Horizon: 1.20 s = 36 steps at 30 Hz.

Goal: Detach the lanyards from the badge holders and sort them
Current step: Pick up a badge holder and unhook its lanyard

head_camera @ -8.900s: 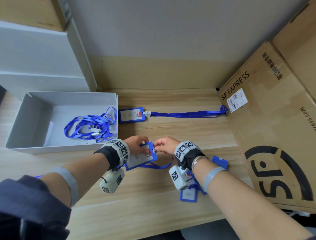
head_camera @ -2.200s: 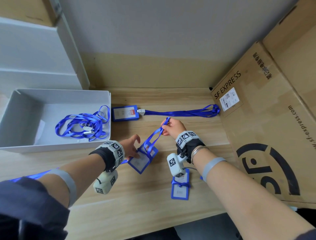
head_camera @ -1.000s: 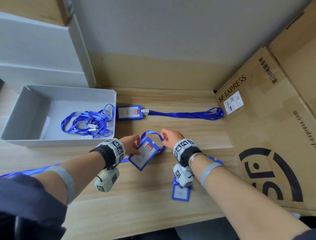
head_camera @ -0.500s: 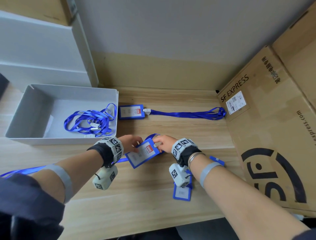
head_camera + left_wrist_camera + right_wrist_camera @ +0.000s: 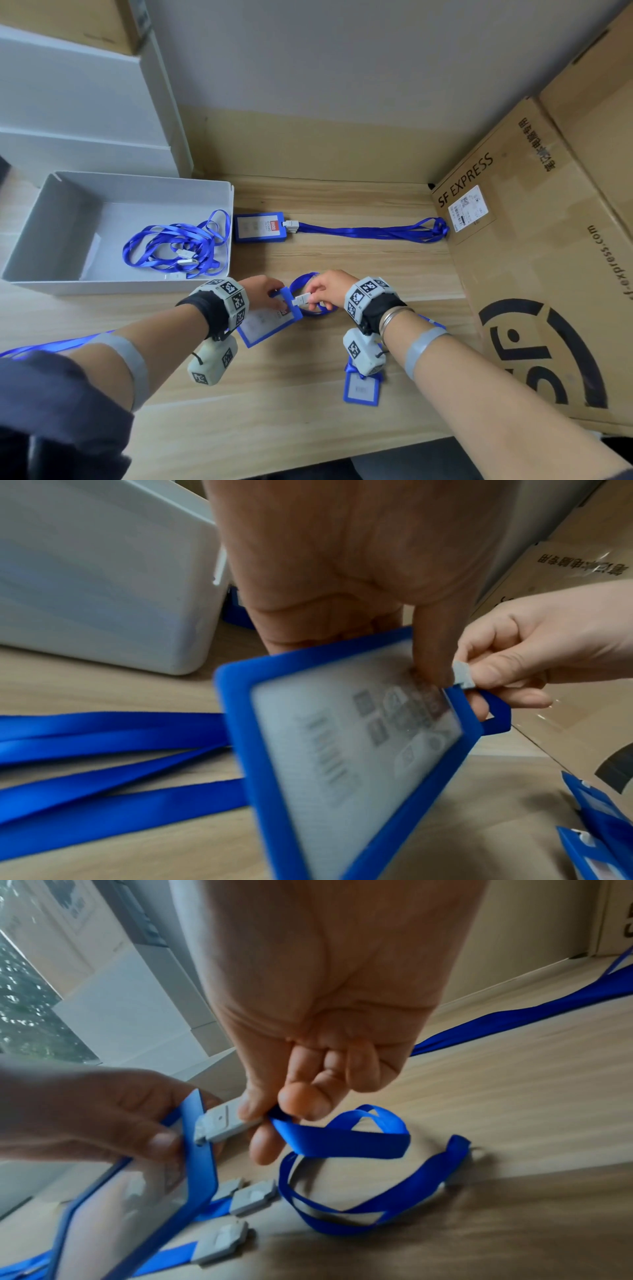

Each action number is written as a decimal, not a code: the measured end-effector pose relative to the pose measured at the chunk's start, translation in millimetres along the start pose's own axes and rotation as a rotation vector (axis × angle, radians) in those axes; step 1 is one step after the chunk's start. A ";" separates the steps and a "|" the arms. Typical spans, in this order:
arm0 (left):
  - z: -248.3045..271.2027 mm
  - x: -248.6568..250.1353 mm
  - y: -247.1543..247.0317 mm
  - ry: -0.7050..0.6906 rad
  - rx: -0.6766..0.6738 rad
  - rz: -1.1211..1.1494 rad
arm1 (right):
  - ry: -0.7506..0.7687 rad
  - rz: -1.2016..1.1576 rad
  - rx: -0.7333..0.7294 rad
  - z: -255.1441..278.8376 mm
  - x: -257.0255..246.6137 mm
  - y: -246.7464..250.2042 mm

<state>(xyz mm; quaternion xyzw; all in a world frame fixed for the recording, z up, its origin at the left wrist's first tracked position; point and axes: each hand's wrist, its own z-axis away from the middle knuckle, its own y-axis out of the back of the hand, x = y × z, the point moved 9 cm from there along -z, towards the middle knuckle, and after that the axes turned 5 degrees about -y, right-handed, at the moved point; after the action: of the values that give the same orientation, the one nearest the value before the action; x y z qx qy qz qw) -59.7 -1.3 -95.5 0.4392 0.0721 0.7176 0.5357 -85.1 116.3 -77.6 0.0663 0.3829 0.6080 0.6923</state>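
Observation:
A blue badge holder [image 5: 263, 325] [image 5: 342, 750] [image 5: 202, 1150] is tilted up off the wooden table in front of me. My left hand [image 5: 274, 298] grips its top end, thumb on the clear face. My right hand [image 5: 313, 299] pinches the grey clip [image 5: 301, 299] [image 5: 222, 1123] [image 5: 462, 674] of the blue lanyard [image 5: 303, 277] [image 5: 342, 1142], which sits at the holder's top slot. The strap curls in a loop on the table behind my right hand.
A grey bin [image 5: 233, 205] at the left holds several loose lanyards [image 5: 174, 246]. Another badge holder [image 5: 260, 228] with its lanyard [image 5: 370, 231] lies at the back. A small holder [image 5: 361, 390] lies under my right wrist. A large cardboard box [image 5: 531, 274] fills the right side. More straps [image 5: 103, 750] lie at the left.
My right hand lowered the strap it had lifted, let the loop settle on the table, and now pinches the clip. My left hand has kept hold of the holder.

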 end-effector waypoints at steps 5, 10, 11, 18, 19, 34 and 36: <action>-5.0 5.3 3.4 0.016 0.012 0.085 | 0.021 -0.012 0.025 -2.9 -8.4 2.0; -6.4 6.0 3.9 -0.023 -0.009 0.140 | 0.055 -0.020 0.006 -3.1 -8.4 1.1; -6.8 6.4 3.6 -0.037 -0.016 0.141 | 0.062 -0.022 -0.003 -2.6 -8.9 0.3; -6.3 12.1 6.0 -0.100 -0.029 0.149 | 0.095 -0.017 -0.017 1.8 -15.7 4.9; -6.6 12.6 6.8 -0.106 -0.023 0.148 | 0.091 -0.016 -0.013 1.3 -15.7 5.9; -11.5 8.6 1.0 -0.034 -0.011 0.014 | -0.016 -0.046 0.022 -0.8 -5.5 -1.8; -12.0 8.4 -2.0 -0.033 -0.021 0.033 | -0.039 -0.033 0.022 -1.0 -5.0 -2.9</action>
<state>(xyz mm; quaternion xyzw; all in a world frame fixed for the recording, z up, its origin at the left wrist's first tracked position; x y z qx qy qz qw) -67.1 10.8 -99.3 0.4466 0.0483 0.7198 0.5293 -83.2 110.7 -77.6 0.0792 0.3772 0.5908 0.7088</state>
